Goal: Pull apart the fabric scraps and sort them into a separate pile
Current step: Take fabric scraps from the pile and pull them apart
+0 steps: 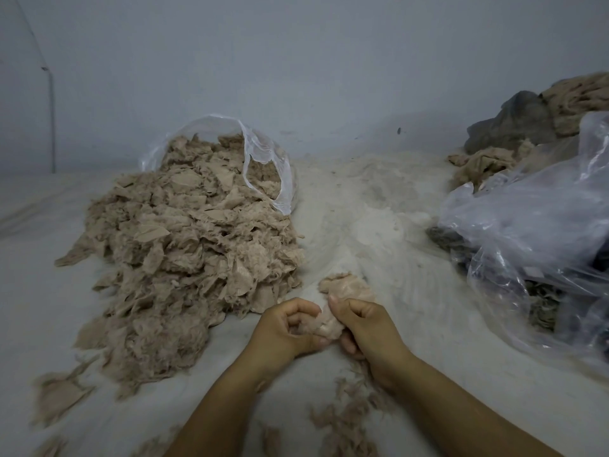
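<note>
My left hand (290, 328) and right hand (365, 324) pinch a soft, crumpled beige scrap (342, 291) between curled fingers. Frayed pile (184, 252) lies left, crinkly plastic bag (534, 232) right.

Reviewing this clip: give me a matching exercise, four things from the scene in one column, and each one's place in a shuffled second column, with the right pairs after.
Things:
1. beige scrap pile
2. held scrap
3. clear bag of dark fabric
4. loose fluff bits

Places:
A. far right of the floor
B. between left hand and right hand
C. left of centre, spilling from an open clear bag
D. near edge, by the forearms

Pairs: 1-C, 2-B, 3-A, 4-D
</note>
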Demonstrator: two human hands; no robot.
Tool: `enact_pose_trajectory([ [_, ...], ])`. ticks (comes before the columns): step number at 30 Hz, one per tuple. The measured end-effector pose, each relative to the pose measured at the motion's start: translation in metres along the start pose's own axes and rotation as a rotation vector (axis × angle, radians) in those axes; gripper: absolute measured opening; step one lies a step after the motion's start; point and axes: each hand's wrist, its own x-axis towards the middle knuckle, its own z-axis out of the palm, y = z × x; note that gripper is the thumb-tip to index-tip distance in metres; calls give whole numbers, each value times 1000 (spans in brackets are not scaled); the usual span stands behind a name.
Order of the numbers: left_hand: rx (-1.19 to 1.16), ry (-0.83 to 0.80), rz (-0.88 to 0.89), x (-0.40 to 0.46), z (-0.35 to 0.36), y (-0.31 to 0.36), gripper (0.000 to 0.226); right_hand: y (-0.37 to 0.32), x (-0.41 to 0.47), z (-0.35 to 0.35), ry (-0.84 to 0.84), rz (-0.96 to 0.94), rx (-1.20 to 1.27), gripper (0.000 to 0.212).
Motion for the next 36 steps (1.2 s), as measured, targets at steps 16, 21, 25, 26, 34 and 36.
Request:
enact_pose_trajectory([
  [16, -593, 63, -274, 5, -7, 4, 21, 2, 0, 3, -78, -12, 71, 12],
  [21, -339, 89, -151, 3, 0, 1, 26, 2, 0, 2, -84, 22, 95, 6],
  [25, -209, 87, -70, 0, 6, 3, 28, 1, -1, 2, -67, 28, 96, 15],
  [26, -202, 92, -63, 0, 7, 3, 26, 1, 0, 2, -46, 27, 110, 15],
  [34, -204, 169, -40, 1, 13, 6, 30, 1, 0, 10, 25, 29, 182, 26],
  [36, -130, 214, -36, 2, 12, 3, 30, 2, 1, 9, 42, 24, 165, 26],
])
